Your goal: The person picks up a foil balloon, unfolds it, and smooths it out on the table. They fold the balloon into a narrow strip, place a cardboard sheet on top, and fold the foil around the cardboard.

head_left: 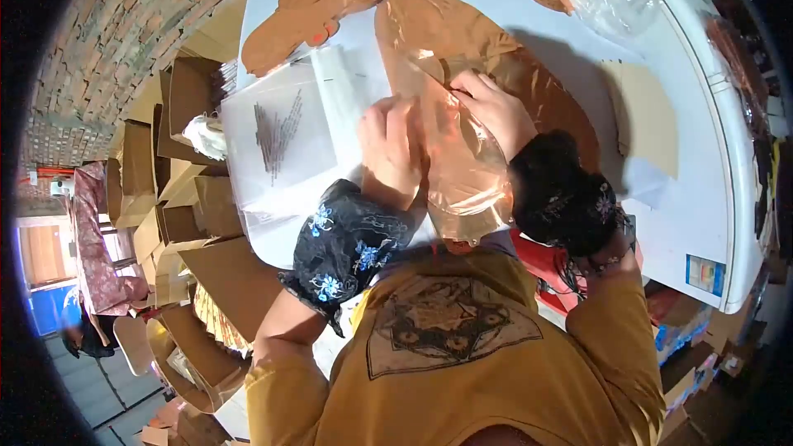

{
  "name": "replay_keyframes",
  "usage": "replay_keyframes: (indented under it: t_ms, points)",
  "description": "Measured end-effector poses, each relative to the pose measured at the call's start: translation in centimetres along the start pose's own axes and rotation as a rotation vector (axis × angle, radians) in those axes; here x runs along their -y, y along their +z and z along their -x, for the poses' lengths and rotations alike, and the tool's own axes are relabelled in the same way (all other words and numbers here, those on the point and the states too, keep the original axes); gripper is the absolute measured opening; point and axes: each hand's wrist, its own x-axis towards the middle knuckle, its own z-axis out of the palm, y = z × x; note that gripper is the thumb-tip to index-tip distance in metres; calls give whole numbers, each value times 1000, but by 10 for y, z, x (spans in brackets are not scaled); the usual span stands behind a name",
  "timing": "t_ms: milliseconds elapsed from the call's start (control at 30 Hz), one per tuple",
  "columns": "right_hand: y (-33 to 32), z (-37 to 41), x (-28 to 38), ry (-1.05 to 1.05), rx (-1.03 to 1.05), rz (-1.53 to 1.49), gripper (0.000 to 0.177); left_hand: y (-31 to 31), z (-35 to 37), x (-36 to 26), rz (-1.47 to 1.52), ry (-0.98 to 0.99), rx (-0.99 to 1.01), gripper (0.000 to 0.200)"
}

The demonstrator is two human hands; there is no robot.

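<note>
Glossy foil sheet (458, 149), shiny plastic bag (310, 136), rough brickwork (132, 41)

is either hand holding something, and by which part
The left hand seems to grip the copper-coloured foil by its left edge; the right hand is on its upper right part, exact grip unclear.

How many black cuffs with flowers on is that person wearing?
2: one black flowered cuff is around the wrist of the left hand, the other around the wrist of the right hand. Both hands touch shiny copper-coloured foil.
</note>
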Motion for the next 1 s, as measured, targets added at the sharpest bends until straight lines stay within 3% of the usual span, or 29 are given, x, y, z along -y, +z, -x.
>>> replay_keyframes:
  t_ms: [133,500,667,767,1000]
  points:
    - [5,-1,-4,-89,-90,58,21,11,2,5,57,-26,78,61]
    - [4,-1,-4,-130,-103,85,24,14,0,-6,-160,79,93,43]
    - [1,-2,5,-109,-123,44,26,21,2,-4,-162,71,153,49]
    - [2,-1,-1,-63,-33,46,34,20,3,-4,-186,88,190,53]
    - [4,-2,-2,-121,-116,66,24,12,2,-8,-226,84,190,52]
